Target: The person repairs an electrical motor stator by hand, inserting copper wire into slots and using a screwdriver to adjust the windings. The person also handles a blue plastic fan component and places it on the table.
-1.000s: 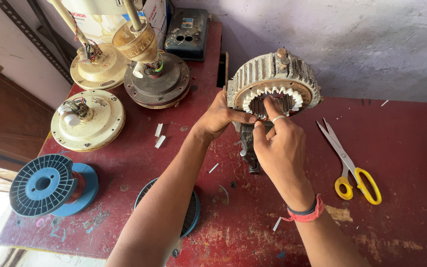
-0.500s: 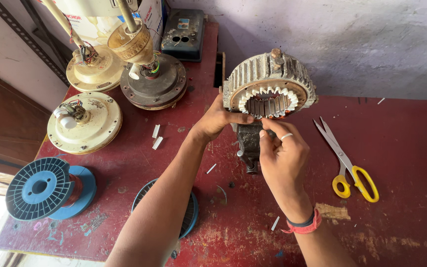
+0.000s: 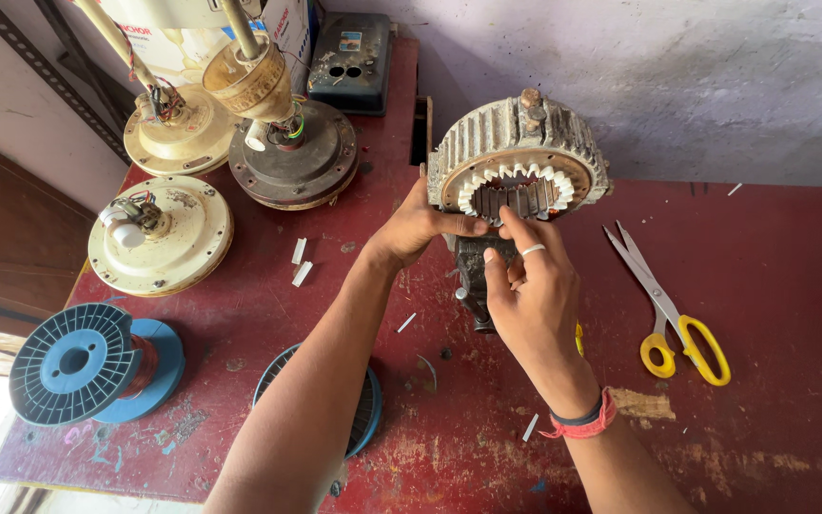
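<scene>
A ribbed grey motor stator (image 3: 516, 143) with white slot liners around its inner teeth stands on edge in a small dark vise (image 3: 473, 271) on the red table (image 3: 763, 238). My left hand (image 3: 411, 228) grips the stator's lower left rim, thumb on its face. My right hand (image 3: 535, 295), with a ring and a red wristband, is just below the stator's opening. Its index finger points up to the lower teeth and the other fingers are curled. Whether something small is pinched in it is hidden.
Yellow-handled scissors (image 3: 668, 305) lie right of the vise. Three fan motor housings (image 3: 159, 233) (image 3: 292, 157) (image 3: 178, 128) sit at the back left. Two blue wire spools (image 3: 88, 362) (image 3: 363, 409) are near the front edge. Small white strips (image 3: 299, 262) and a dark blue box (image 3: 349, 62) are also there.
My right hand has drawn down and back from the stator's teeth, leaving only the index finger raised to them. My left hand keeps its grip on the rim.
</scene>
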